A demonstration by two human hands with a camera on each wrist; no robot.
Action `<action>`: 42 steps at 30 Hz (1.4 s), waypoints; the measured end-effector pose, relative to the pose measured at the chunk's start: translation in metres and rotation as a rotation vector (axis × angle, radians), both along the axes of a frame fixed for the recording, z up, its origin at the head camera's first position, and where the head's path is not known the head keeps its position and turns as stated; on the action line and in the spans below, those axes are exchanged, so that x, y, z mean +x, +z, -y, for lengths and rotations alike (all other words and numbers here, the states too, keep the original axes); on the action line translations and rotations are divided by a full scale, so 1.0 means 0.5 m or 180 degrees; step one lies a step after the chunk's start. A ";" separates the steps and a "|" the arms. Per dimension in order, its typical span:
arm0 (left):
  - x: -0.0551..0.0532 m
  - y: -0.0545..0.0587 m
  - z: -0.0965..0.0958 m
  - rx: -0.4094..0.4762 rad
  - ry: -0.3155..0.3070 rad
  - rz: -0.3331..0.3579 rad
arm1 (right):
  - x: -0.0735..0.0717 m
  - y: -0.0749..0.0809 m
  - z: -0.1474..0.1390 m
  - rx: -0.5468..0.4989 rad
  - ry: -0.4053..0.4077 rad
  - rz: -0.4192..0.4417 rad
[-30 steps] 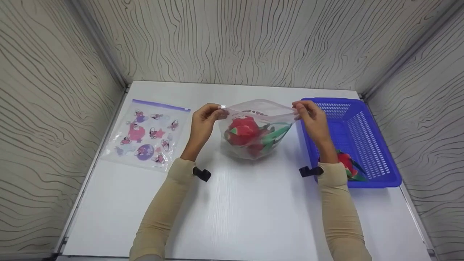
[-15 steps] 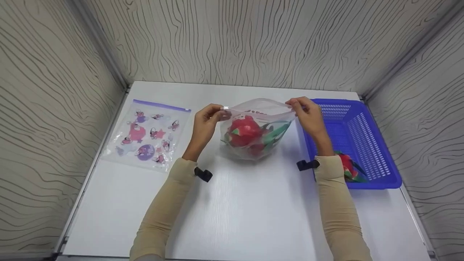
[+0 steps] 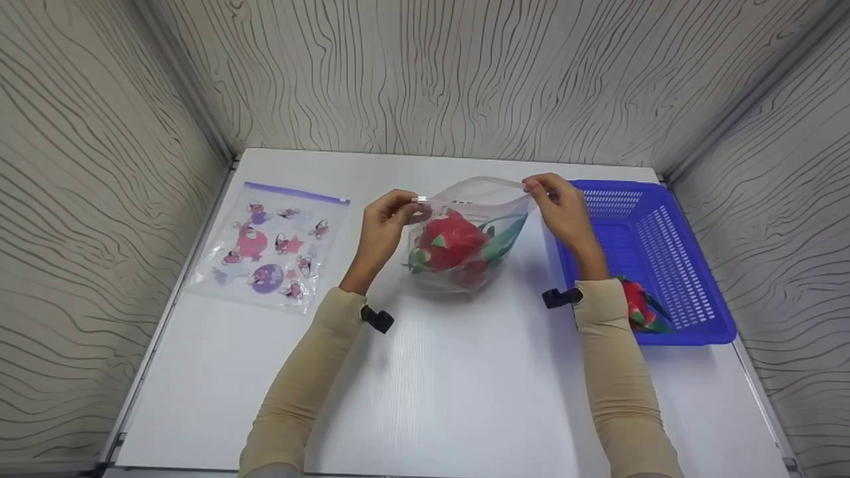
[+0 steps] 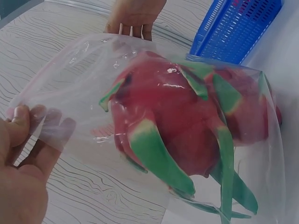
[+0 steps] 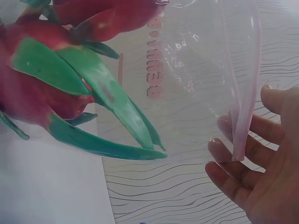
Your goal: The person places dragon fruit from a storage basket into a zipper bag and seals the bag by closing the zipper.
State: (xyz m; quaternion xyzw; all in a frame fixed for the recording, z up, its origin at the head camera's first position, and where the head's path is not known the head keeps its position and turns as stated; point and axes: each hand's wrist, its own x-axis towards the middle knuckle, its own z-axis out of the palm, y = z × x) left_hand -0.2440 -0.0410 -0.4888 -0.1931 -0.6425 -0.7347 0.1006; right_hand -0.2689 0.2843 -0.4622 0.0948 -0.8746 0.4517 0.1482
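Note:
A clear zip bag (image 3: pixel 458 273) with a pink top strip holds red dragon fruits (image 3: pixel 455 240) with green leaf tips, two of them visible in the left wrist view. Its mouth bulges apart, and a white slider (image 3: pixel 422 199) sits at the left end of the strip. My left hand (image 3: pixel 384 216) pinches the bag's top left corner beside the slider. My right hand (image 3: pixel 563 211) holds the top right corner; in the right wrist view its fingers (image 5: pixel 247 151) lie behind the film at the pink strip. The bag's bottom is close over the white table.
On the left lies a flat printed zip bag (image 3: pixel 265 249) with a purple strip. A blue plastic basket (image 3: pixel 690 265) stands at right, with another dragon fruit (image 3: pixel 641 305) in it, partly behind my right sleeve. Wood-patterned panels (image 3: pixel 425 79) enclose the table (image 3: pixel 425 398) on three sides.
My left hand has shifted slightly right with the slider corner. My right hand has moved a little left and up, so the corners are closer together and the bag is slightly turned.

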 end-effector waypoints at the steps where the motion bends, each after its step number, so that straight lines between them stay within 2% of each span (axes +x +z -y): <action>1: 0.000 0.001 -0.002 0.0002 -0.0017 -0.0008 | -0.001 0.000 0.000 0.0016 -0.0003 -0.0006; 15: 0.002 0.012 -0.024 -0.0010 -0.0051 0.0080 | -0.013 -0.006 -0.015 0.0039 -0.0005 0.0171; 25: 0.005 0.016 -0.036 -0.0198 -0.0034 0.0021 | -0.020 -0.010 -0.011 0.0208 -0.0015 0.0116; 31: 0.006 0.019 -0.041 -0.0328 -0.0039 -0.0128 | -0.016 0.003 0.008 0.0180 0.0025 -0.0198; 37: 0.005 0.020 -0.045 -0.0300 -0.0080 -0.0140 | 0.004 0.040 0.055 0.0045 0.0289 -0.0685; 42: 0.005 0.020 -0.046 -0.0291 -0.0114 -0.0143 | 0.025 0.075 0.101 0.0034 0.0569 -0.0751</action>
